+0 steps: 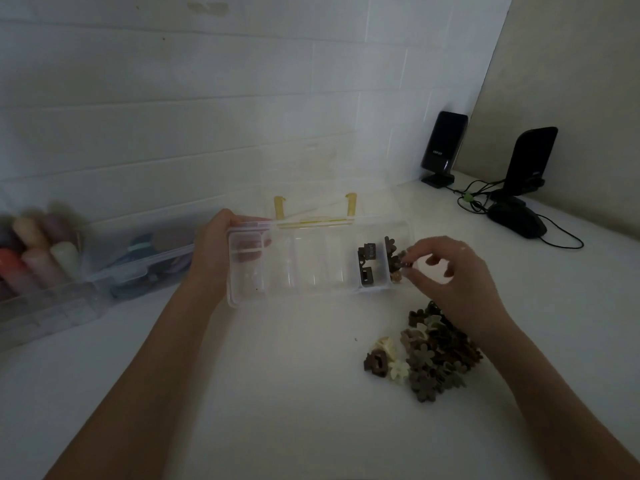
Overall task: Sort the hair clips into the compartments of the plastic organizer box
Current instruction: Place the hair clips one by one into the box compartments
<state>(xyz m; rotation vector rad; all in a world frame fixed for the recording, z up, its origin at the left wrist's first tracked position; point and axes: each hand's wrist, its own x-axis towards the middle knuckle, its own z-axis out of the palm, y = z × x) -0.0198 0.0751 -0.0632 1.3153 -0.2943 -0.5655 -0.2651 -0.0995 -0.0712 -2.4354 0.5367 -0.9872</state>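
A clear plastic organizer box (pixel 311 292) lies open on the white table, its lid (pixel 322 188) leaning back against the wall. My left hand (pixel 216 251) grips the box's left end. Two dark rectangular clips (pixel 367 263) lie in the second compartment from the right. Brown flower clips (pixel 393 261) sit in the rightmost compartment. My right hand (pixel 450 275) hovers over that compartment and pinches a small flower clip (pixel 403 256) between thumb and fingertips. A pile of brown, tan and cream flower clips (pixel 426 355) lies on the table under my right wrist.
A second clear container (pixel 69 271) with coloured items stands at the left, against the wall. Two black speakers (pixel 443 147) (pixel 530 161), a dark mouse (pixel 517 220) and cables sit at the back right corner. A tiled wall runs close behind the box.
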